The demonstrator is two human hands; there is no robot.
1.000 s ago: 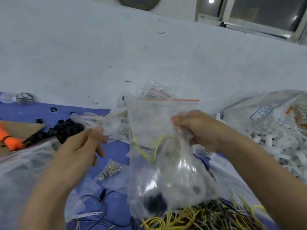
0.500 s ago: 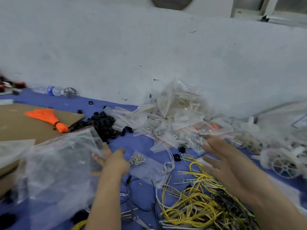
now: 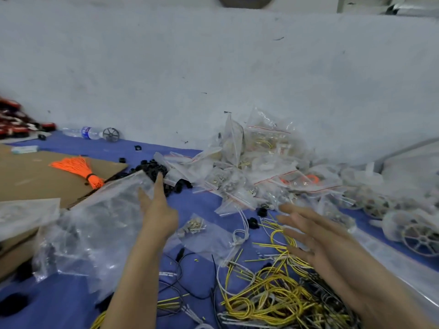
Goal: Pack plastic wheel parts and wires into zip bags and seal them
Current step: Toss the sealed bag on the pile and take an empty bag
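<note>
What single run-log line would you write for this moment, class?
left hand: open, beside large clear bag | right hand: open, over yellow wires | zip bags: piled beyond both hands

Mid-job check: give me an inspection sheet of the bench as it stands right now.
Surface: blue cover, crowded.
Job's things: heap of zip bags by the wall; white plastic wheels at right; black parts pile; large clear bag at left.
Clutter: orange tied bundle on cardboard; water bottle beside a grey wheel.
Hands: left hand open at the clear bag's edge, contact unclear; right hand open, spread over the wires, holding nothing.
Cables: yellow wires tangled in front; thin black wires loose.
Surroundings: white wall behind.
</note>
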